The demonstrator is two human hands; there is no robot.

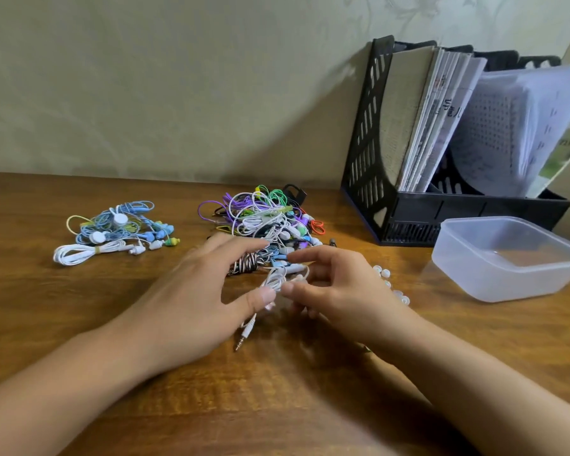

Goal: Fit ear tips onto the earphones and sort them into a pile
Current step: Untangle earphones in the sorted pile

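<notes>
Left grip (191, 291) hovers at centre, fingers spread and fairly straight, its thumb tip pressed to a white earphone (277, 278); whether it truly pinches the cord I cannot tell. Right grip (329, 287) sits just beside it at 3 o'clock, fingers curled, thumb and fingertips pinching the same earphone's bud end. The cord's jack (242, 340) hangs down at 6 o'clock and touches the counter (79, 307).

Far left, at 10 o'clock from the hands, lies a sorted pile (119, 232) of blue, yellow and white earphones, well apart from the rest. At 12 o'clock, just beyond the fingertips, is a tangled heap (264, 218) of purple, green, white and black earphones. At 3 o'clock, near the right wrist, clear ear tips (392, 284) lie scattered. Further right stands a clear tub (507, 258), and behind it, at 1 o'clock, a black file rack (375, 143) holding papers against the wall.
</notes>
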